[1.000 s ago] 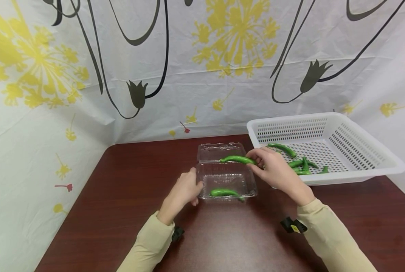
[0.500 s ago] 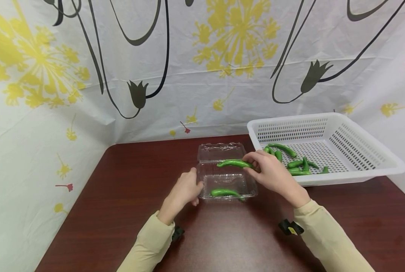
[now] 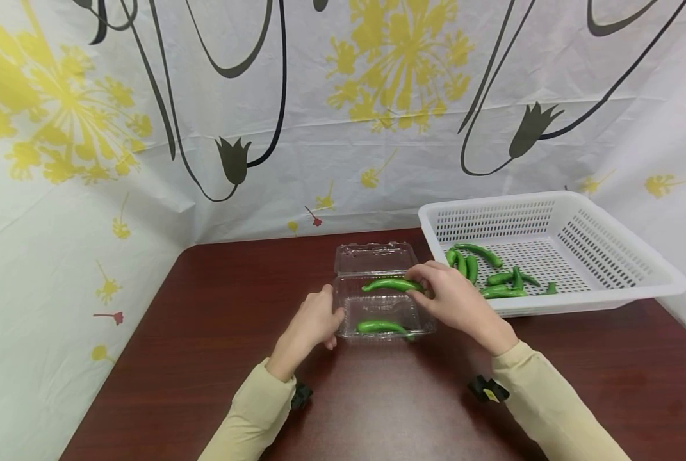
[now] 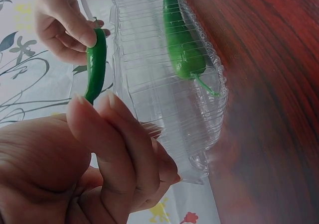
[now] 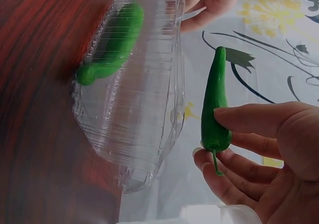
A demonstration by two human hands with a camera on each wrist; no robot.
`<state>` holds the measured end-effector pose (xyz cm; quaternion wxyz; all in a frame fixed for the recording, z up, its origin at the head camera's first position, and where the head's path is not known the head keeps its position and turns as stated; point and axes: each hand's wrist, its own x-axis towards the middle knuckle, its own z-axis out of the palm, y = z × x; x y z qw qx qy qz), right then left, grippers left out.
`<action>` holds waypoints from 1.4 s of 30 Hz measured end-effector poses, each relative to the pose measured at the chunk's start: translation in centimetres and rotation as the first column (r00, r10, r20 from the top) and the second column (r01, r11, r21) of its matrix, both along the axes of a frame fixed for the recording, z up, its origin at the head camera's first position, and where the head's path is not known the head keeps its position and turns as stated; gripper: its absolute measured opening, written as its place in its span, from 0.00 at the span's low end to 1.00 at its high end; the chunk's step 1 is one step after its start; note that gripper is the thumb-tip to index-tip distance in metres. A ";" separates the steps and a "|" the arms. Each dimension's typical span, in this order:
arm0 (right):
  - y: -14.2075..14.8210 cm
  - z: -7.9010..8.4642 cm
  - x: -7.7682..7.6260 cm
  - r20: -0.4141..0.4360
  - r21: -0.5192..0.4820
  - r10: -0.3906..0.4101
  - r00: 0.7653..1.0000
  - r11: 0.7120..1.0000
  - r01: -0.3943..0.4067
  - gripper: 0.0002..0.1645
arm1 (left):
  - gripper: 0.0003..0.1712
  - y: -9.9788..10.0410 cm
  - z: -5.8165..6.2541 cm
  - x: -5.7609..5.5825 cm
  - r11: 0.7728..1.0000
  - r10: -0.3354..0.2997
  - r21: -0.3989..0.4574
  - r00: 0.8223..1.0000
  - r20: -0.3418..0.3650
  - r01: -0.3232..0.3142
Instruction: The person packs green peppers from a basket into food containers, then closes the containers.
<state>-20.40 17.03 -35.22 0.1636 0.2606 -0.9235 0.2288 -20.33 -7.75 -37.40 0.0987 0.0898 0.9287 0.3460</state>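
Observation:
A clear plastic clamshell container (image 3: 348, 307) lies on the table with its lid folded back. My left hand (image 3: 314, 317) holds the container's left edge, its fingers curled at the side wall. One green chili pepper (image 3: 382, 326) rests inside along the near wall; the left wrist view shows it through the plastic. Above the container's far part, my right hand (image 3: 452, 298) pinches another green chili pepper (image 5: 214, 99) near its stem end between thumb and fingers. That pepper's tip points left in the head view, and it hangs apart from the pepper below.
To the right stands a white perforated basket (image 3: 602, 298) with several green chili peppers (image 3: 504, 291) in its left part. The dark red wooden table (image 3: 227, 358) meets a patterned white sheet (image 3: 319, 128) at the back and sides.
My right hand has moved left and slightly nearer with its pepper, from beside the basket to over the container. More peppers in the basket show now. My left hand has stayed put.

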 end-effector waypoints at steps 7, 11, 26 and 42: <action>-0.3 -0.2 0.0 0.003 0.009 -0.008 1.000 1.000 0.008 0.14 | 0.35 0.0 0.0 0.0 1.000 0.002 0.002 1.000 0.000 -0.002; -0.5 -0.4 0.0 0.001 0.015 0.004 1.000 1.000 -0.004 0.14 | 0.35 0.0 -0.1 0.0 1.000 0.007 0.001 1.000 0.003 -0.007; -1.2 -1.0 0.1 -0.029 0.026 0.030 0.999 0.999 -0.030 0.11 | 0.35 0.0 -0.1 0.0 1.000 0.006 0.001 1.000 0.003 -0.006; -1.6 -1.2 0.3 -0.005 0.046 0.055 0.998 0.997 -0.055 0.11 | 0.35 0.0 0.0 0.0 1.000 0.003 0.000 1.000 0.001 -0.003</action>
